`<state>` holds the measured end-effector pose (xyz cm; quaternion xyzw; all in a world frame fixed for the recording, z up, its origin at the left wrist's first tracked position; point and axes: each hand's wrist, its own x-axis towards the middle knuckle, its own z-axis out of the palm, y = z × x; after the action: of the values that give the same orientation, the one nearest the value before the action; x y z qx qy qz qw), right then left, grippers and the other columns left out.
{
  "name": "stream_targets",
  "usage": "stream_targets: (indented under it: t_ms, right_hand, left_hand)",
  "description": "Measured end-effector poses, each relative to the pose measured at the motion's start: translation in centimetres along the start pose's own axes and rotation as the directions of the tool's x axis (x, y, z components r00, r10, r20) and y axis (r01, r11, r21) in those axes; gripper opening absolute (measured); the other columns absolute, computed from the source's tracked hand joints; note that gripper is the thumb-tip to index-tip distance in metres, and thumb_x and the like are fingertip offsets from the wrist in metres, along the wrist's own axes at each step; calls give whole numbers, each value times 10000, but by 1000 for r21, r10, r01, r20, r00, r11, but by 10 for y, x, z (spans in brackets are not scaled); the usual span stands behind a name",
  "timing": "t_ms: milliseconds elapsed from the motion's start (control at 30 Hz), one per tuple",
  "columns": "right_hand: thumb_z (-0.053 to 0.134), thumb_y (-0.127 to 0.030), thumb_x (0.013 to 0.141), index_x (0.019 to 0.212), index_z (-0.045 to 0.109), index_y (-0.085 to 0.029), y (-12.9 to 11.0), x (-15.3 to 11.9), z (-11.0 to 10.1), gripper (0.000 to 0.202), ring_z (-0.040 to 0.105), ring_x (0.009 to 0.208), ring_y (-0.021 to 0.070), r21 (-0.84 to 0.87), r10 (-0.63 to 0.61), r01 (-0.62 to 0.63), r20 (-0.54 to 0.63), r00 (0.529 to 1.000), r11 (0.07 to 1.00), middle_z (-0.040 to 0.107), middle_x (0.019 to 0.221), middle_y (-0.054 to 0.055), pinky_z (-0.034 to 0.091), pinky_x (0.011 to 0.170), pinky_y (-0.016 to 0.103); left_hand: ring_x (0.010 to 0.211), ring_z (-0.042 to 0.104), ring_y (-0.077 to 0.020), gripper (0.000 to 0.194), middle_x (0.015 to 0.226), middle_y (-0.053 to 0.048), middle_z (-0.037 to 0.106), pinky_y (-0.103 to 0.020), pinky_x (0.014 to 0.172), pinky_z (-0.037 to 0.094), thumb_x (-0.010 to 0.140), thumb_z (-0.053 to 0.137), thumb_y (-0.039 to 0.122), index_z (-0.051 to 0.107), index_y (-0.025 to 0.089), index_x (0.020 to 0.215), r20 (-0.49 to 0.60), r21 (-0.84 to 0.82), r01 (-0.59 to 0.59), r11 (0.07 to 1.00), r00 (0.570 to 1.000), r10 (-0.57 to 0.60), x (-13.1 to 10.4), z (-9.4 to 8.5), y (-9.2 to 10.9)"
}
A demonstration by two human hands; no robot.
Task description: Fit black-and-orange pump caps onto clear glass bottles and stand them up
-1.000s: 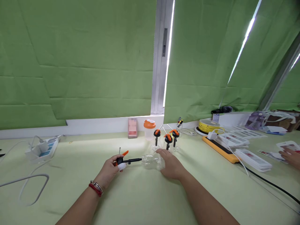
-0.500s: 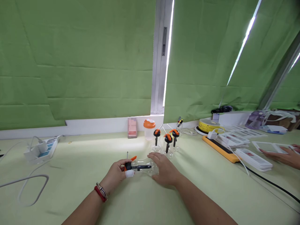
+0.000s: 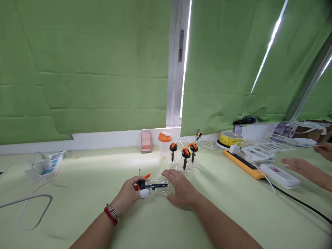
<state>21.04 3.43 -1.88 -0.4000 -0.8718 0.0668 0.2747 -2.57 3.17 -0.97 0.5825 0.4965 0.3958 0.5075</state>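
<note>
A clear bottle (image 3: 162,181) with a black-and-orange cap and a black tube inside lies on its side between my hands, just above or on the table; I cannot tell which. My left hand (image 3: 129,194) grips it at the cap (image 3: 141,184), a white wrap on the thumb. Around the wide base end curls my right hand (image 3: 183,189), its fingers over the far side. Three similar bottles stand upright just beyond, among them a front one (image 3: 185,161), a left one (image 3: 173,155) and a right one (image 3: 193,154).
A shaker cup with an orange lid (image 3: 165,137) and a pink box (image 3: 146,141) stand by the wall. At left lies a white power strip (image 3: 55,164). Rightward are an orange power strip (image 3: 245,165), stacked white frames (image 3: 280,176), a yellow roll (image 3: 229,139) and a co-worker's hands (image 3: 307,170).
My hands and the bottle hold nearly the same pose. At right, the co-worker's hands have shifted, and the white frame they held has moved away toward the back.
</note>
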Motion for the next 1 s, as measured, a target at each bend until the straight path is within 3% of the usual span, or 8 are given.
stream_targets:
  t_ms: [233,567,800,1000]
  right_hand:
    - [623,-160,542,1295,433,-207,-2,-1,-1,778,398,1211,266,46,-27,28,-29,999,999,486,1298,88,304,1043,415]
    - [699,-142,531,1270,407,-253,-2,-3,-5,802,395,1208,246,370,65,-40,-56,996,928,454,1269,70,334,1035,405]
    - [725,-120,529,1217,442,-261,-1,-2,-7,757,425,1177,230,449,24,23,-97,995,893,462,1242,62,364,1000,372]
    - [735,-102,524,1205,450,-260,-1,-1,-8,755,415,1197,230,444,-11,57,-106,994,894,473,1258,62,333,1025,375]
  left_hand:
    - [545,509,-104,414,668,34,574,-247,530,447,544,776,255,606,178,914,14,-34,1,999,1000,-1,2,-3,-3]
    - [507,496,-86,316,655,45,557,-246,528,428,574,755,220,578,172,832,53,-65,-22,998,998,25,-2,-5,2]
    - [511,489,-84,369,686,51,526,-206,418,396,610,733,220,531,188,917,81,-113,-22,993,996,32,1,-6,-2]
    - [498,519,-103,448,633,53,528,-221,421,420,678,695,266,490,180,1067,191,-55,-12,998,981,22,-2,-7,-6]
